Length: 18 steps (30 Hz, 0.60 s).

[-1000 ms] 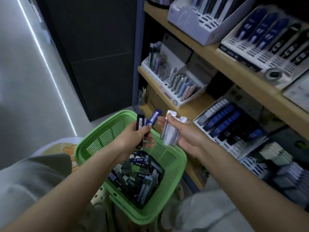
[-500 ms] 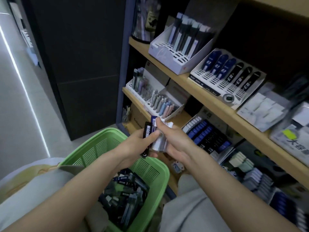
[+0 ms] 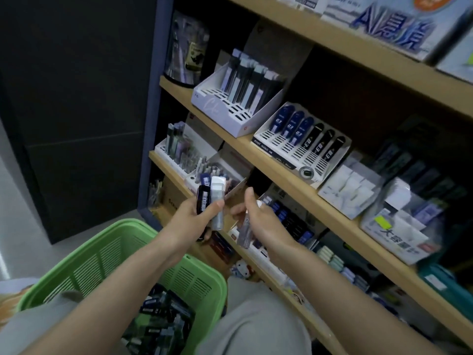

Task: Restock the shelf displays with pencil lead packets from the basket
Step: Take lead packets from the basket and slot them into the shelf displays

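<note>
A person's left hand (image 3: pixel 194 216) gripped a fan of pencil lead packets (image 3: pixel 217 198), black, white and blue, before the wooden shelf (image 3: pixel 256 152); the right hand (image 3: pixel 261 221), just beside it, curled round one clear packet (image 3: pixel 244 233). More packets (image 3: pixel 163 319) lay in the green basket (image 3: pixel 122 228) under both forearms, below a slotted display (image 3: pixel 294 147)

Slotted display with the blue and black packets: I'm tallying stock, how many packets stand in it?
6. Three blue packets on the left of the display, three black packets on its right, all along the back; others behind them may be hidden.
</note>
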Motion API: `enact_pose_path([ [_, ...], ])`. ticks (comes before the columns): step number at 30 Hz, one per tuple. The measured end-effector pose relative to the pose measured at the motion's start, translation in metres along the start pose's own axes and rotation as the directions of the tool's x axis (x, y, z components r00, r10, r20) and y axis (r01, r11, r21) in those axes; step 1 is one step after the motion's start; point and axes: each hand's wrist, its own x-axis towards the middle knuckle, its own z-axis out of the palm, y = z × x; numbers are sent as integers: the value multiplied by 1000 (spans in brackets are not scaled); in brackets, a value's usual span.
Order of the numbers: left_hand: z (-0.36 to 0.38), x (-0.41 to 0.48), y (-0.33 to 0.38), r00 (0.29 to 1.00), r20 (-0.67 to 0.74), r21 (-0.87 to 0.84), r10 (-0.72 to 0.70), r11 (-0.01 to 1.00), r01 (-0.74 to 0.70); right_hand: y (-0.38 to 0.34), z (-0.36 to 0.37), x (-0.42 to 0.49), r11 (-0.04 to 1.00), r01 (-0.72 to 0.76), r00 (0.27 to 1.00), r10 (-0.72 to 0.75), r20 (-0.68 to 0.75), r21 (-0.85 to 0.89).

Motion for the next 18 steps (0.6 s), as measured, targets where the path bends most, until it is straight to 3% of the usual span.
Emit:
enact_pose_path([
  [5, 18, 8, 8, 999, 35, 24, 38, 999, -39, 1, -50, -13, 955, 166, 981, -186, -61, -244],
  [10, 40, 13, 18, 991, 99, 53, 88, 994, -93, -7, -105, -30, 956, 293, 925, -292, -245, -33],
  [14, 54, 15, 21, 988, 112, 53, 111, 992, -117, -8, -144, -43, 929, 348, 810, -366, -458, -127],
  [18, 63, 18, 17, 986, 134, 78, 99, 991, -110, 6, -177, -56, 896, 263, 698, -433, -570, -357],
])
